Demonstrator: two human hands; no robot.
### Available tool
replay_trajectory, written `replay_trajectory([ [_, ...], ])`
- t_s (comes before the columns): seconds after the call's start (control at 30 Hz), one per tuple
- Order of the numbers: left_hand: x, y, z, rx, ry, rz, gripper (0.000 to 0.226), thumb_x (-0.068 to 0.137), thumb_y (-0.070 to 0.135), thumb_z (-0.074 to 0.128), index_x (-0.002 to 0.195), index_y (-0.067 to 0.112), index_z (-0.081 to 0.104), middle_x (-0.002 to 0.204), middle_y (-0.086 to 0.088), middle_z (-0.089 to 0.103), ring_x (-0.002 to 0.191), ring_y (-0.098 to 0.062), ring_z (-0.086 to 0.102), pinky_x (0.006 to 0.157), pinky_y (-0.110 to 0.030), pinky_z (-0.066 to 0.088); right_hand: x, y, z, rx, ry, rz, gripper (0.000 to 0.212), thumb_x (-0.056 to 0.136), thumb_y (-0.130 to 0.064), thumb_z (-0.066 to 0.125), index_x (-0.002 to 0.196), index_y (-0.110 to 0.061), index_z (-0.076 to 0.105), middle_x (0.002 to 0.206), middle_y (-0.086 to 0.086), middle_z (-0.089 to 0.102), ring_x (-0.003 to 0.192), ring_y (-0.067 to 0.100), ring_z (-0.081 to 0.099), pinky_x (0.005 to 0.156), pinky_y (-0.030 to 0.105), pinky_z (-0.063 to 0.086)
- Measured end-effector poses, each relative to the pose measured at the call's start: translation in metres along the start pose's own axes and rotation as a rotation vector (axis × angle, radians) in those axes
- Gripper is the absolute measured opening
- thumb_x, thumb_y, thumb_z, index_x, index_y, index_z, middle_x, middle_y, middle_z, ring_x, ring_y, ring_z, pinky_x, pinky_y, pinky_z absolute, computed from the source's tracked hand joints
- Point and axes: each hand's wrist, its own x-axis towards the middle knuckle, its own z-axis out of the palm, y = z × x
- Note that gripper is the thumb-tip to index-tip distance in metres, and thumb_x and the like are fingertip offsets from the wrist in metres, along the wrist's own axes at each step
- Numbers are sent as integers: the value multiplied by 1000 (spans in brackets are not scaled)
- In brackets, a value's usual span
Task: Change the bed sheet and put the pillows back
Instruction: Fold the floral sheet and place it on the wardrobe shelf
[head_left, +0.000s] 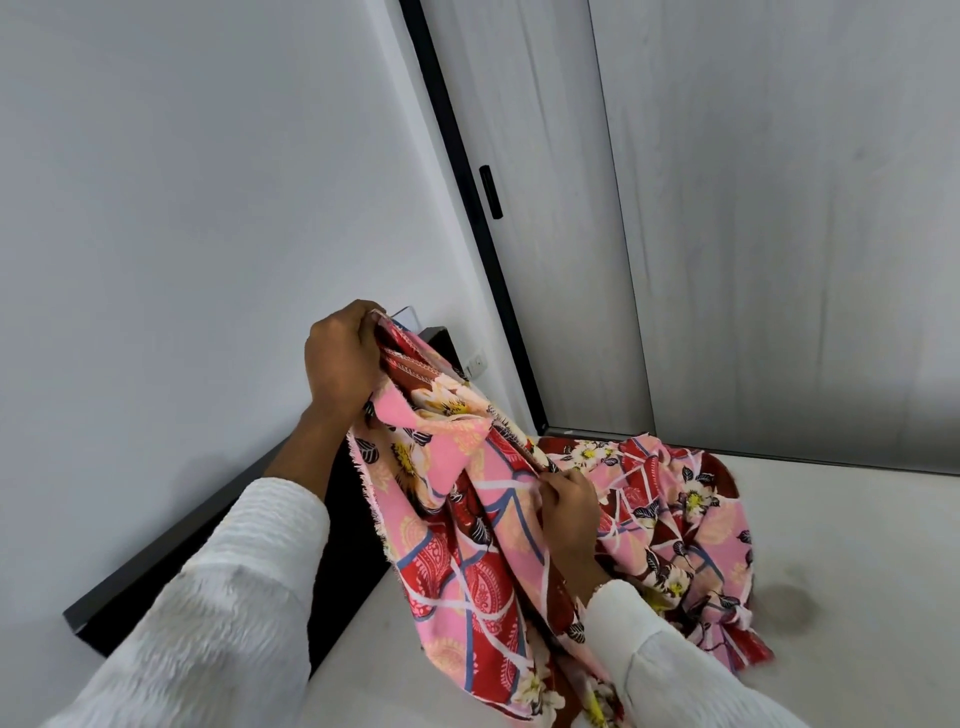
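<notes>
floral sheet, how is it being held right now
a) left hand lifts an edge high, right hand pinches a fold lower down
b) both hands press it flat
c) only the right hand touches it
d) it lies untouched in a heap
a: the left hand grips the top edge of the floral sheet raised up, while the right hand pinches a fold lower down; the rest trails onto the white surface.

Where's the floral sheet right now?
In the head view, the floral sheet is low and centre: left hand holds one edge up near the wall, right hand pinches it lower, the rest heaped on the white surface.
</notes>
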Motion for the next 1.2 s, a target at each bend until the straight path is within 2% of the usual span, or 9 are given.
replay_trajectory([
  [0.13, 0, -6, -1, 40, 10, -95, 28, 93, 2, 42, 104, 3, 68, 97, -20, 70, 88, -38, 63, 71, -32, 43, 27, -6, -21, 49, 39, -30, 20, 87, 0, 55, 100, 0, 71, 89, 19, 65, 83, 34, 57, 67, 26, 33],
  [0.4, -1, -21, -5, 56, 20, -188, 29, 93, 2, 41, 107, 2, 67, 98, -23, 68, 88, -40, 62, 68, -33, 41, 127, -58, -80, -174, 191, -105, 24, 87, -7, 53, 101, -8, 72, 98, 19, 64, 91, 38, 59, 73, 34, 46],
  [0.63, 27, -27, -16, -141, 169, -212, 23, 95, 8, 47, 100, 4, 69, 91, -21, 70, 84, -38, 63, 69, -35, 43, 212, -194, -149, 27, 323, -367, 21, 82, 6, 48, 87, 5, 69, 88, 25, 67, 85, 34, 63, 67, 32, 42],
  [0.8, 73, -1, -44, -327, 301, -121, 37, 89, 29, 41, 97, 6, 70, 90, -16, 71, 82, -32, 63, 70, -37, 47, 235, -328, -208, 363, 639, -678, 18, 80, 6, 47, 78, 5, 66, 78, 16, 65, 75, 22, 57, 63, 23, 32],
  [0.9, 83, -3, -49, -439, 307, -186, 31, 91, 28, 46, 91, 8, 70, 88, -11, 71, 85, -30, 63, 70, -31, 42, 235, -342, -207, 259, 499, -738, 19, 83, 7, 45, 83, 7, 64, 82, 20, 65, 77, 21, 56, 64, 18, 39],
  [1.0, 77, -8, -58, -805, 133, -147, 15, 89, 24, 60, 78, 19, 68, 72, 9, 69, 77, -19, 61, 69, -26, 46, 236, -334, -215, 382, 607, -695, 22, 83, 8, 45, 88, 5, 67, 85, 18, 67, 79, 23, 60, 61, 8, 34],
  [1.07, 68, -9, -71, -1015, -114, -97, 24, 83, 35, 66, 74, 13, 68, 63, 6, 67, 62, -9, 60, 57, -16, 47, 227, -331, -222, 448, 616, -754, 23, 84, 8, 45, 89, 3, 67, 84, 11, 66, 77, 15, 56, 63, 0, 34],
  [1.13, 64, -17, -79, -1133, -369, -142, 33, 70, 37, 74, 71, 5, 68, 64, -5, 65, 56, -12, 60, 54, -16, 45, 222, -326, -221, 457, 497, -839, 22, 84, 7, 47, 89, 1, 67, 85, 6, 65, 78, 11, 57, 67, 1, 37],
  [1.2, 65, -30, -81, -1164, -444, -236, 33, 68, 36, 65, 73, 4, 73, 76, -14, 69, 65, -19, 61, 65, -24, 46, 216, -320, -213, 412, 340, -911, 21, 84, 2, 49, 88, -4, 69, 84, 3, 66, 76, 3, 59, 70, 7, 43],
])
